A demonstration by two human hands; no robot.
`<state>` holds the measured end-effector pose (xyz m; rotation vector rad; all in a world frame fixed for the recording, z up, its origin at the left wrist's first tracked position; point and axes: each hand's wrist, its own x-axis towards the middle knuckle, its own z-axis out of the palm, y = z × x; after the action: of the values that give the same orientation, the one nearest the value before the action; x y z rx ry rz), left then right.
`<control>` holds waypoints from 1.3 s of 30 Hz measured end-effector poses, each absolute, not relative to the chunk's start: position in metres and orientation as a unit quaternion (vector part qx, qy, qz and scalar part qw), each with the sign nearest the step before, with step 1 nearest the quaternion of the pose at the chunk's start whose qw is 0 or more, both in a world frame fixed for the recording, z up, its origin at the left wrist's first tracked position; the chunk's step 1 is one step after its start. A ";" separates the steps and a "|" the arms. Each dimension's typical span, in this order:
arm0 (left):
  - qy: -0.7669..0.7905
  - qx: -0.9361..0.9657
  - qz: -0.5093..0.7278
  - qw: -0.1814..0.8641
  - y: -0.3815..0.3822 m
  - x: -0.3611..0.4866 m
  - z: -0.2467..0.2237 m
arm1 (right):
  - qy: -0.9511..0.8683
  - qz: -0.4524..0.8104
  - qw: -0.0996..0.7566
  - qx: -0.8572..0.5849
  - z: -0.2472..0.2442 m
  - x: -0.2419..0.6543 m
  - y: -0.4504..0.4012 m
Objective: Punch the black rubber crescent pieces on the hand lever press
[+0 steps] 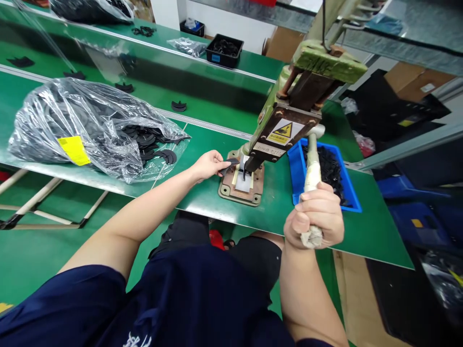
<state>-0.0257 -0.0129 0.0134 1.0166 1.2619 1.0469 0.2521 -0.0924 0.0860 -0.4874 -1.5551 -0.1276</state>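
Note:
Between the thumb and fingers of my left hand [210, 166] is a curved black plastic piece [224, 167], held at the left side of the press base [240, 193]. My right hand [315, 217] is wrapped round the cloth-taped lever [313, 166] of a green hand press [277, 125]. The press's dark tip stands over a small pale plate on the base; whether it touches anything there I cannot tell. Right of the press, partly behind the lever, sits a blue bin [349, 180] of small black parts [331, 173].
A large clear plastic bag [72, 125] of black curved pieces lies open on the green table [202, 200] at left. Several such pieces lie on the green strip [217, 113] behind. Farther back stands a black bin [224, 50]. A metal shelf [408, 46] hangs over the right side.

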 end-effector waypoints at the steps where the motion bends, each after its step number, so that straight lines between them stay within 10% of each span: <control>1: 0.523 0.431 0.445 0.586 -0.012 -0.022 0.014 | -0.693 -0.057 0.685 -0.218 0.086 0.252 -0.092; 26: 0.509 0.674 0.298 0.444 0.017 -0.015 0.014 | -0.689 -0.078 0.684 -0.226 0.084 0.252 -0.092; 39: 0.514 0.577 0.301 0.559 0.024 -0.006 0.013 | -0.680 -0.073 0.697 -0.215 0.083 0.252 -0.089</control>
<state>-0.0064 0.0238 0.0125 1.3609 1.2115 0.7097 0.2525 -0.0887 0.0832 -0.4790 -1.5175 -0.1626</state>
